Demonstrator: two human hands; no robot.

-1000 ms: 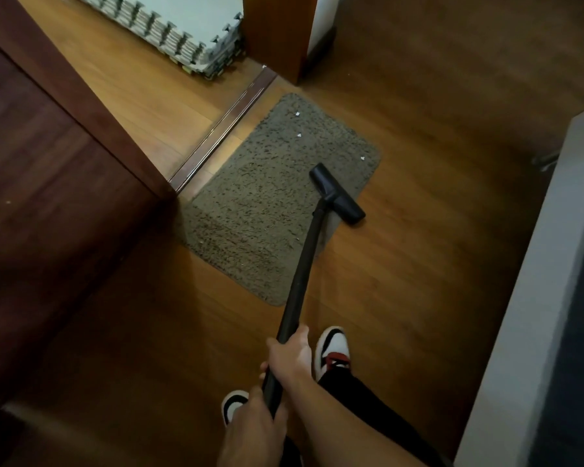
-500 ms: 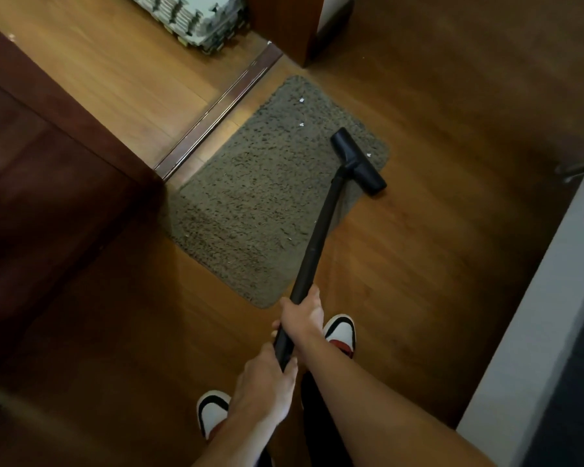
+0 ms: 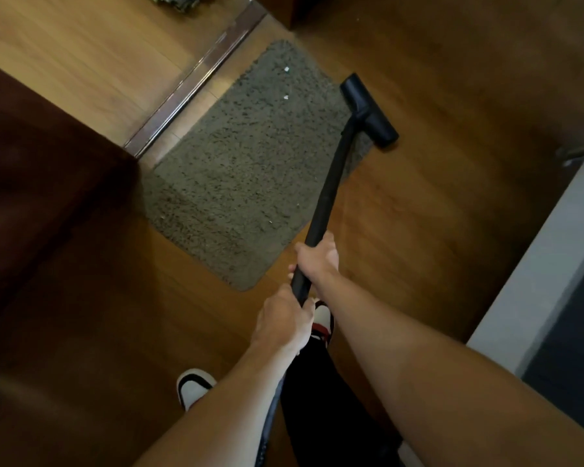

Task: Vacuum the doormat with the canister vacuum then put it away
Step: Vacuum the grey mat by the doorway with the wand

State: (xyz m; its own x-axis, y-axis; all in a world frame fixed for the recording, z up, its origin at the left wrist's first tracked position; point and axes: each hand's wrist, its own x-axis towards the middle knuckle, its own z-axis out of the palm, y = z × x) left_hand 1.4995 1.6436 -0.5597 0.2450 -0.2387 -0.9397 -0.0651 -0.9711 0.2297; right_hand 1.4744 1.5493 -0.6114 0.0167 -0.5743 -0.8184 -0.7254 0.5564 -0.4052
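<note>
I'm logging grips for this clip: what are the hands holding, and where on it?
Both grip the black vacuum wand on its upper stretch: the right hand nearer the floor head, the left hand just behind it.

The left hand (image 3: 280, 323) hides the long black vacuum wand (image 3: 331, 183) at its near end; white specks (image 3: 286, 69) on the shaggy grey doormat (image 3: 243, 163) are unidentifiable.

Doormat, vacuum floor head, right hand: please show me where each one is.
doormat (image 3: 250, 170), head view, on the pile near its middle.
vacuum floor head (image 3: 368, 109), head view, on the middle of its black bar.
right hand (image 3: 317, 257), head view, on its back, gripping the wand (image 3: 331, 183).
</note>
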